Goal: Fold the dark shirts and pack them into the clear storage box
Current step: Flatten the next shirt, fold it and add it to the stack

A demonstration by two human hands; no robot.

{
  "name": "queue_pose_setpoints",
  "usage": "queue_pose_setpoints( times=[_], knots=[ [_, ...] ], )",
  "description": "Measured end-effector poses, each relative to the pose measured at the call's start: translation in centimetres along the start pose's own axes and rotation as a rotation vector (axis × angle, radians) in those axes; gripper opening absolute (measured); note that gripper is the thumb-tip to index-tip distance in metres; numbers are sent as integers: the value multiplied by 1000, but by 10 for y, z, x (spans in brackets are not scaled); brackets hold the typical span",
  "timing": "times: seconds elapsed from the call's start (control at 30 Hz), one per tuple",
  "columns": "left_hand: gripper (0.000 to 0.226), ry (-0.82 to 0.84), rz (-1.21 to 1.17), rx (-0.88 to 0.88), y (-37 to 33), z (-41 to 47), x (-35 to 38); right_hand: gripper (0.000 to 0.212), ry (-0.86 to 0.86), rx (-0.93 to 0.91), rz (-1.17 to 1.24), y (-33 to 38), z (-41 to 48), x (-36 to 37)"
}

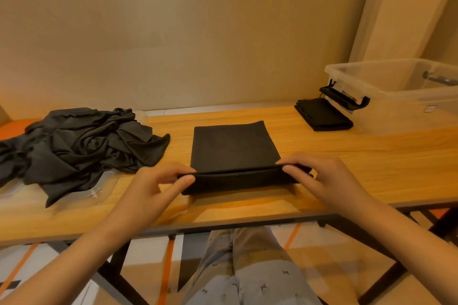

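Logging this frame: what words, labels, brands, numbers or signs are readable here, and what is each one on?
No text is readable.
A small pale sticker on the front wall of the clear storage box: too small and blurred to read.
The shirt being folded, the folded shirt, the shirt pile and the table: no lettering visible.
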State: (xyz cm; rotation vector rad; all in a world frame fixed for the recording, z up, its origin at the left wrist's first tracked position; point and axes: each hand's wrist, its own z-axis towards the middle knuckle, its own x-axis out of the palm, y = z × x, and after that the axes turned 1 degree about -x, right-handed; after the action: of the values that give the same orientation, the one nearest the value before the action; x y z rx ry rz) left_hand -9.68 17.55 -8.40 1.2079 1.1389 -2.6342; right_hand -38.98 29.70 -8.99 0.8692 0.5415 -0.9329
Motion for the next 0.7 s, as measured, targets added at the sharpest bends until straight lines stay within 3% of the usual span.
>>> queue_pose_setpoints(
  times=[0.17, 0.47, 0.7],
  knots=[
    [13, -101, -157, -21, -24, 54, -28, 12, -64, 57, 76, 12, 63, -38],
    [21, -274, -398, 79, -71, 134, -83, 12, -219, 5, 241, 48, 147, -116],
    [19, -262, -598, 36, -91, 180, -110, 11, -99, 69, 413, 48, 193, -160]
  ],
)
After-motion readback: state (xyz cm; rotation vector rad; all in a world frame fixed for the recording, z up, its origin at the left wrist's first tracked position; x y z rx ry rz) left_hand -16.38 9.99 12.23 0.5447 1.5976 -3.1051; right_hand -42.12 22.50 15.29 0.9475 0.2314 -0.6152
